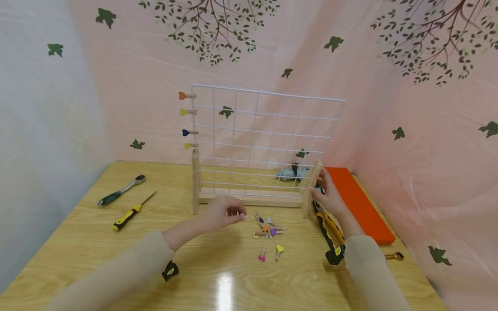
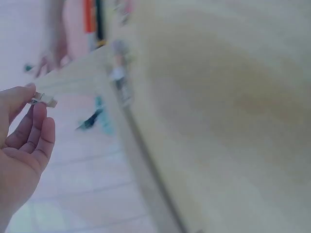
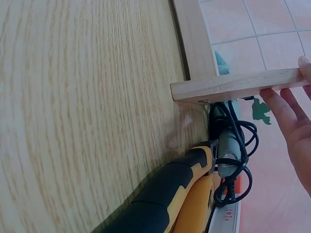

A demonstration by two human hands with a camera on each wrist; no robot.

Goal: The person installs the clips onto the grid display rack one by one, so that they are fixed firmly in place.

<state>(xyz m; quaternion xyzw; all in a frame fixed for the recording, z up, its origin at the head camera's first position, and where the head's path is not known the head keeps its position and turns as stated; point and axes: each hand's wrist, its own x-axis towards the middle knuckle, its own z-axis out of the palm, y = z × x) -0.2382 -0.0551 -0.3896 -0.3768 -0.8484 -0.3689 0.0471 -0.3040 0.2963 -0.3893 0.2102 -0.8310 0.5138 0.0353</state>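
Observation:
A small clothespin (image 2: 45,100) sits pinched between the thumb and forefinger of my left hand (image 1: 221,212), just left of a loose pile of mini clothespins (image 1: 268,230) with heart tops. My right hand (image 1: 330,195) grips the right wooden upright (image 3: 243,83) of a stand, thumb on one side and fingers on the other. That stand carries a white wire grid (image 1: 256,125). Several heart clothespins are clipped down the grid's left edge, among them an orange one (image 1: 183,96) and a dark blue one (image 1: 186,132). The pinched clothespin is barely visible in the head view.
Yellow-black pliers (image 1: 328,224) and a red box (image 1: 359,203) lie on the right. A corded glue gun (image 1: 289,173) is behind the grid. A ratchet (image 1: 121,191) and a screwdriver (image 1: 132,214) lie on the left. A wrench (image 1: 394,256) is near the right edge.

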